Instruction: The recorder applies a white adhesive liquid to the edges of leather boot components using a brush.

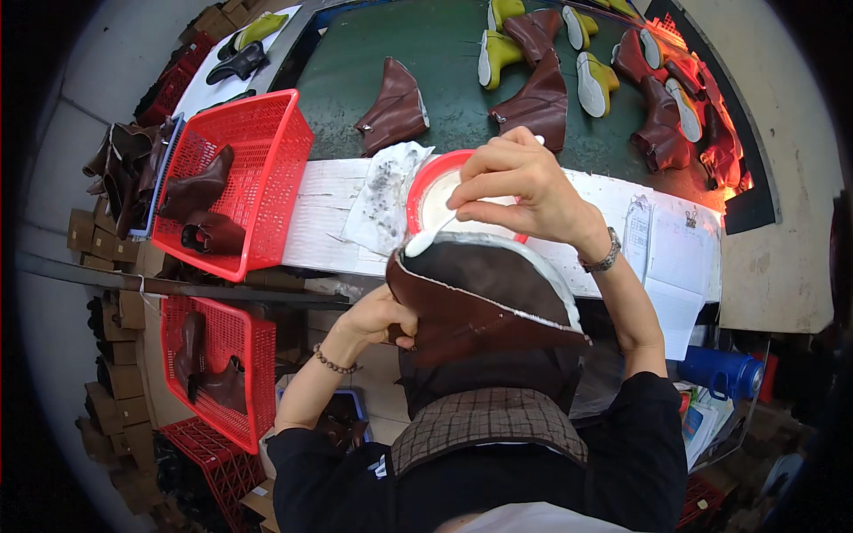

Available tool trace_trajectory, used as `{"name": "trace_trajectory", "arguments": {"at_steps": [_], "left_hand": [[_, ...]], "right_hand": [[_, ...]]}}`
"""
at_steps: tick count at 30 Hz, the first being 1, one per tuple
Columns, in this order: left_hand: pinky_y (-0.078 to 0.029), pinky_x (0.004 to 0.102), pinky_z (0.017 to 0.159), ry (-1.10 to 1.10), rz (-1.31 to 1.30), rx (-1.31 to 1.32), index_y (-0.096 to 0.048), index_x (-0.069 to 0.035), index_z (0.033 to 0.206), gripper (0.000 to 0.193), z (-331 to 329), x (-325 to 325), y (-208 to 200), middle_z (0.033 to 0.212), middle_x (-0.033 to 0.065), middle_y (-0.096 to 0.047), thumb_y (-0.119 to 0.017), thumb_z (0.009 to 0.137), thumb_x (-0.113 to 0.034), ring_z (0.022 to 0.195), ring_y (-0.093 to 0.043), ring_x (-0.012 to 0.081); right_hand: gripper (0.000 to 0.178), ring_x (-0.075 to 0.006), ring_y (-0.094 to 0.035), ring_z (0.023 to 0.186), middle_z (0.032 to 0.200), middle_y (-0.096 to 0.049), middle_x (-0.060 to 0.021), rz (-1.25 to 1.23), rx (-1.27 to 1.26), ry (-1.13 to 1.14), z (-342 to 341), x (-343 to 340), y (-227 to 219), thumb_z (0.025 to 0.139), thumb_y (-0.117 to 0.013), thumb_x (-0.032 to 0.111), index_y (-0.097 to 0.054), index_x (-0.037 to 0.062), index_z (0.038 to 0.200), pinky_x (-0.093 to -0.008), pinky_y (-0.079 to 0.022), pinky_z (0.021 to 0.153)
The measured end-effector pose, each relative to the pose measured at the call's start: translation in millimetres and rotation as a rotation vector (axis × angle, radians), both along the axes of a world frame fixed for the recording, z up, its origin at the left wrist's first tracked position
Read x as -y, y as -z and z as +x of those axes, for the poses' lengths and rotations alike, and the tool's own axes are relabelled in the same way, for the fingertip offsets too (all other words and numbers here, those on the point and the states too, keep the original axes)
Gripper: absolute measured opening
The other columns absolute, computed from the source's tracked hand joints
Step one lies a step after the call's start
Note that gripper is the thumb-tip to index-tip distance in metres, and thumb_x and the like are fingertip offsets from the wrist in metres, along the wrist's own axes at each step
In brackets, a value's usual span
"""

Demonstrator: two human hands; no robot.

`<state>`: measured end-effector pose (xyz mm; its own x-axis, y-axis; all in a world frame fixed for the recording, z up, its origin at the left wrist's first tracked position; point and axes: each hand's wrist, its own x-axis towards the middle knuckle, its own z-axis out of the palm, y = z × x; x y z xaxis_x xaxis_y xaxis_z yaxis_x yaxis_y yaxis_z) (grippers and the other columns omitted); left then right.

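Note:
My left hand [380,313] grips the left side of a brown leather boot upper [466,320], its fingers closed around the edge. The upper's wide, dark-lined opening faces up, and a white coating runs along its far rim. In my right hand [515,182], pinched between thumb and fingers, is a thin brush [422,242] whose head is covered in white paste. That head touches the rim at its left corner. Just beyond the upper stands a red bowl [416,194] of white paste, partly hidden by my right hand.
A stained white cloth [384,200] lies left of the bowl. Red baskets [283,178] with brown boots stand at the left. Beyond, a green conveyor belt [444,80] carries brown boots [397,111] and yellow-green ones [498,58]. Papers [673,266] and a blue bottle [721,373] are at right.

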<state>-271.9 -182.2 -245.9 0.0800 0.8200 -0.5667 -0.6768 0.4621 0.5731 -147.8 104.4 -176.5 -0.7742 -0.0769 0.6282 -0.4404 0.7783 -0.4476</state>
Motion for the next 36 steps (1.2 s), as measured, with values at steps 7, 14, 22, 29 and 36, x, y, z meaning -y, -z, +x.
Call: {"name": "trace_trajectory", "arguments": {"at_steps": [7, 14, 22, 29, 36], "left_hand": [[-0.036, 0.0319, 0.039, -0.396, 0.213, -0.145, -0.064, 0.010, 0.107, 0.053, -25.4, 34.5, 3.9, 0.090, 0.0223, -0.070, -0.055, 0.056, 0.020, 0.052, -0.057, 0.0227], [-0.037, 0.0316, 0.039, -0.432, 0.381, -0.189, -0.062, 0.014, 0.112, 0.056, -48.1, 26.0, 3.9, 0.086, 0.0229, -0.068, -0.055, 0.056, 0.015, 0.048, -0.053, 0.0231], [-0.055, 0.0439, 0.061, -0.513, 0.361, -0.051, -0.062, 0.008, 0.123, 0.050, -81.9, -52.3, -4.1, 0.111, 0.0212, -0.071, -0.057, 0.073, 0.004, 0.089, -0.070, 0.0330], [-0.065, 0.0374, 0.076, -0.747, 0.282, 0.083, -0.061, 0.008, 0.113, 0.028, -184.5, -198.9, 10.0, 0.110, 0.0217, -0.069, -0.061, 0.086, -0.002, 0.099, -0.067, 0.0392], [-0.065, 0.0402, 0.079, -0.738, 0.355, -0.025, -0.065, 0.001, 0.097, 0.007, -288.2, -393.2, 61.5, 0.099, 0.0134, -0.069, -0.065, 0.090, 0.001, 0.091, -0.068, 0.0258]], "right_hand": [[0.019, -0.0144, -0.067, 0.090, 0.091, -0.073, -0.0009, -0.267, -0.011, 0.175, 44.0, -21.1, 37.4, 0.075, -0.086, 0.010, -0.080, 0.0110, 0.093, -0.0319, -0.041, 0.086], [0.015, -0.0130, -0.064, 0.087, 0.088, -0.072, -0.0015, -0.413, 0.095, 0.323, 73.0, -26.6, 79.1, 0.079, -0.084, 0.006, -0.079, 0.0081, 0.093, -0.0294, -0.043, 0.083], [0.020, -0.0047, -0.051, 0.063, 0.087, -0.062, -0.0003, -1.043, 0.073, 0.542, 59.6, -67.8, 161.5, 0.108, -0.054, 0.016, -0.066, -0.0004, 0.111, -0.0204, -0.039, 0.057], [0.019, -0.0007, -0.039, 0.048, 0.073, -0.054, 0.0018, -1.211, -0.059, 0.726, 59.7, -71.1, 195.4, 0.110, -0.050, 0.019, -0.059, 0.0030, 0.114, -0.0186, -0.028, 0.041], [0.016, -0.0007, -0.039, 0.049, 0.073, -0.055, 0.0024, -1.236, -0.028, 0.744, 55.1, -71.2, 186.3, 0.110, -0.050, 0.017, -0.059, 0.0036, 0.112, -0.0182, -0.028, 0.043]]}}
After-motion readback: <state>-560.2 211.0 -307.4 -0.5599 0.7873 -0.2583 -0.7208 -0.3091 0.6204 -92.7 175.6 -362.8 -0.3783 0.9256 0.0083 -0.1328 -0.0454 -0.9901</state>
